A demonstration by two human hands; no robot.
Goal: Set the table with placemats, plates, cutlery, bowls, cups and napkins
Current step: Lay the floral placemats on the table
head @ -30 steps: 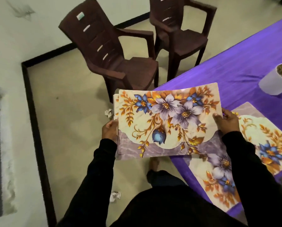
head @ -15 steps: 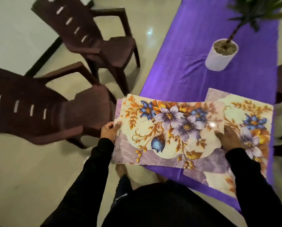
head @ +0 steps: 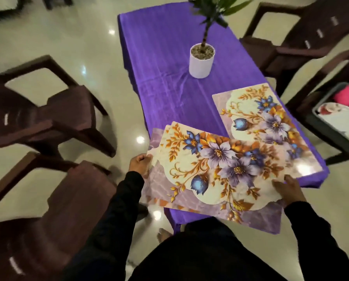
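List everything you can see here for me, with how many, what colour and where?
Table: one, covered in a purple cloth, centre.
Potted plant: one, white pot with green leaves, middle of the table.
Laid placemat: one, cream and lilac with blue and purple flowers, flat on the table's near right side.
Held placemats: a stack, count unclear, same floral print, over the table's near end.
Chairs: at least four, dark brown, two on each side of the table.
Basket: one, dark, holding white and pink things, on a chair at right.
Left hand: grips the stack's left edge.
Right hand: grips its right edge.
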